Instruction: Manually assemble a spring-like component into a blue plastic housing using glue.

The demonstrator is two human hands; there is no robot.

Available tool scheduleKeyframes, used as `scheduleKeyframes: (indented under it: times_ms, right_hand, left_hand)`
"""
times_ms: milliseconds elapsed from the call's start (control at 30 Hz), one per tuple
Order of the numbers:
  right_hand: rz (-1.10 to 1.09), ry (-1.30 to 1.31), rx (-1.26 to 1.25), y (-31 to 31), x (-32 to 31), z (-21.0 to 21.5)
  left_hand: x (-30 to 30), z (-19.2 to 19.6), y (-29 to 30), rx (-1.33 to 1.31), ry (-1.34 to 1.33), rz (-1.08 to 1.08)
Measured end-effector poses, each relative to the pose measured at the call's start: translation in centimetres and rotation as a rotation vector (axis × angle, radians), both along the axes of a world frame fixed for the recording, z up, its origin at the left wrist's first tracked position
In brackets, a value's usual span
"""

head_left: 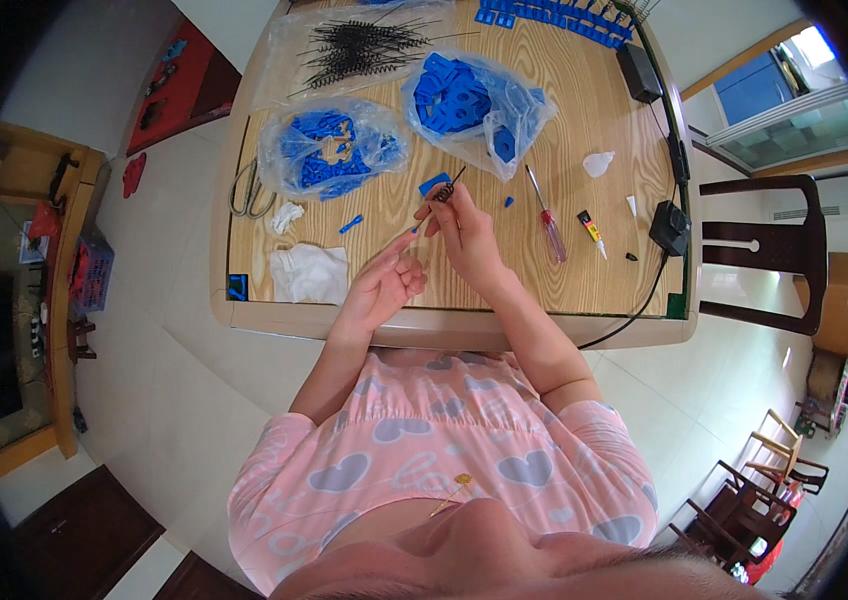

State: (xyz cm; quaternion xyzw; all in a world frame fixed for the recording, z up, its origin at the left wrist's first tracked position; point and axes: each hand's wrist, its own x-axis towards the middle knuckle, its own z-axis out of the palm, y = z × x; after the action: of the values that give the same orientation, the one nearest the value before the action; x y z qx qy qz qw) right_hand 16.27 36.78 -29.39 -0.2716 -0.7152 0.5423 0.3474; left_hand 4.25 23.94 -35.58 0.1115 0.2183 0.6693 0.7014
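Observation:
My right hand [464, 235] is closed, its fingertips pinching a black coiled wire [449, 190] whose thin end sticks up to the right. A flat blue plastic piece [433, 184] shows just beyond those fingertips; whether they touch it I cannot tell. My left hand [384, 280] is close by on the left, with its index finger stretched toward the right hand and the other fingers loosely curled. A tiny blue spot shows at that index fingertip, too small to name. Left of the hands, a small blue plastic part [351, 224] lies on the wood-grain table [564, 290].
Clear bags of blue parts [324, 150] and larger blue pieces [454, 95] lie beyond my hands, before a pile of black coiled wires [364, 50]. Scissors [249, 195] and a white cloth [309, 273] lie left; a screwdriver [552, 230], glue tube [592, 232] and black adapter [671, 228] lie right.

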Motion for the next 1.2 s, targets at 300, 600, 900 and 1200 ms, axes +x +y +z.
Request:
scheduleKeyframes:
  times_ms: [300, 600, 900, 1200]
  right_hand:
    - [-0.001, -0.003, -0.001, 0.00, -0.06, 0.04]
    - [0.000, -0.005, 0.007, -0.01, -0.01, 0.02]
    - [0.003, -0.012, 0.028, -0.10, -0.03, -0.22]
    - [0.006, -0.001, 0.029, -0.23, -0.09, -0.13]
  left_hand:
    - [0.08, 0.30, 0.07, -0.029, -0.021, 0.008]
    - [0.02, 0.11, 0.07, -0.020, 0.002, 0.002]
    - [-0.01, -0.13, 0.00, -0.011, 0.001, 0.001]
    - [-0.04, 0.09, 0.06, 0.019, 0.010, -0.011]
